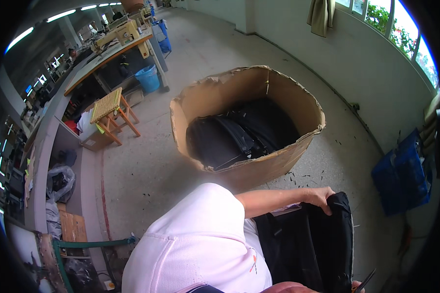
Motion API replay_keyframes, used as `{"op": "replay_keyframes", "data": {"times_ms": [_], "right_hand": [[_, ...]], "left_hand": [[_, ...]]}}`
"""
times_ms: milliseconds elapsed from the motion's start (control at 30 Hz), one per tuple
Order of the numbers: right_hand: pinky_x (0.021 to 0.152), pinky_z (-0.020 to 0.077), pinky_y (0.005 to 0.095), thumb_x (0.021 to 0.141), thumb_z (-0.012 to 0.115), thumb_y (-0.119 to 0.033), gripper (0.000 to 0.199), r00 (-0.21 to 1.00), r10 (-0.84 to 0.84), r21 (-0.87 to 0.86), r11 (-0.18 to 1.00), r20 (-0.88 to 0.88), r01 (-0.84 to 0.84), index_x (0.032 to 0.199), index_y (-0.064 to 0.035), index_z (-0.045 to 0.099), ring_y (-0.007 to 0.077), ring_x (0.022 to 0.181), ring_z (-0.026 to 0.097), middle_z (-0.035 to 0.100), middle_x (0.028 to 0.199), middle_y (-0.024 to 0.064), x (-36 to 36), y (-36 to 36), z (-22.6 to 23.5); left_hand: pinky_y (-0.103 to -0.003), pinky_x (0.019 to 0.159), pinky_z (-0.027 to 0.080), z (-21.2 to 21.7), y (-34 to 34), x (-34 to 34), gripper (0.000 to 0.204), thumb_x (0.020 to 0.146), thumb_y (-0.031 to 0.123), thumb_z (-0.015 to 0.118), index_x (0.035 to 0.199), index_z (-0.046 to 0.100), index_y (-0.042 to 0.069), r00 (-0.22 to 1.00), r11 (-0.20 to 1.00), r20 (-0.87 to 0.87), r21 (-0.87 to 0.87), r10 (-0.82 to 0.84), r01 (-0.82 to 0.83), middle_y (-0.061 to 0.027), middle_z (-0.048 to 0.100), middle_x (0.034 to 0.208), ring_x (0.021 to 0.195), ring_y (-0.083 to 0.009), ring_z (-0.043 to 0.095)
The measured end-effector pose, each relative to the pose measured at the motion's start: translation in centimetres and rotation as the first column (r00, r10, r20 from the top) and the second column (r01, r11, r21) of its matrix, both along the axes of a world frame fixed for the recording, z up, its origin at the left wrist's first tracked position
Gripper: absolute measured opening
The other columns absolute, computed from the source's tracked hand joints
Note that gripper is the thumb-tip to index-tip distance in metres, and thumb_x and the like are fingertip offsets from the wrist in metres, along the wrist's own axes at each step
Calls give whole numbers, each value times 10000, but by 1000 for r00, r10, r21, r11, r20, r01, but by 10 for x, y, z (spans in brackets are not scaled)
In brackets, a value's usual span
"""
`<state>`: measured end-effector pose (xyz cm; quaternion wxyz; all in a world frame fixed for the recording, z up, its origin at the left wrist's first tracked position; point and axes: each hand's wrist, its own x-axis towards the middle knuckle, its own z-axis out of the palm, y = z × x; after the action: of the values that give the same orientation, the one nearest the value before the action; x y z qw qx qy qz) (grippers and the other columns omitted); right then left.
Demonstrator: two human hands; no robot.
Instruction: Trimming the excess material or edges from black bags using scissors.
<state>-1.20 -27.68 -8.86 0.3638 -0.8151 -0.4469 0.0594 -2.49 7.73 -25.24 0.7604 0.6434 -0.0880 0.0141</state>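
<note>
My left hand (321,199) reaches across to the right, its fingers closed on the top edge of a black fabric bag (298,244). The bag hangs in front of me, its padded side panels showing. At the lower edge only a small part of my right hand (357,284) shows, beside the bag's lower corner. A pair of scissors (369,277) juts from it, dark pointed blades angled up and right. Most of that hand is out of the picture.
Ahead stands a large open cardboard box (249,168) holding black bags (230,136) with straps. A wooden stool (113,110), a blue bin (147,78) and a sewing table (107,56) are at the far left. Blue bags (401,176) lean by the right wall.
</note>
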Motion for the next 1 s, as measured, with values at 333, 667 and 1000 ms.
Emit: {"op": "replay_keyframes", "data": {"times_ms": [333,667,1000], "right_hand": [[656,496,258,713,746,-115,360,981,-64,346,938,185,-4,971,67,574,155,713,607,636,833,100,-5,15,8],[727,474,287,708,740,-93,377,994,-107,397,913,23,89,1008,47,560,182,805,586,602,879,89,-42,16,-46],[938,366,342,801,614,-26,464,848,-357,89,902,-391,421,1223,19,425,217,1044,499,531,1144,132,-88,-2,-90]], "left_hand": [[-231,614,458,170,47,-52,131,698,-56,626,820,622,-8,940,976,279,-148,198,-162,26,616,709,655,-47,546],[-320,623,464,218,44,-85,210,714,130,676,796,590,-44,796,742,484,367,363,-561,-125,624,684,658,-188,603],[-312,650,477,152,18,-21,245,630,52,700,864,649,-3,946,788,224,526,235,-320,-114,654,734,705,-192,623]]}}
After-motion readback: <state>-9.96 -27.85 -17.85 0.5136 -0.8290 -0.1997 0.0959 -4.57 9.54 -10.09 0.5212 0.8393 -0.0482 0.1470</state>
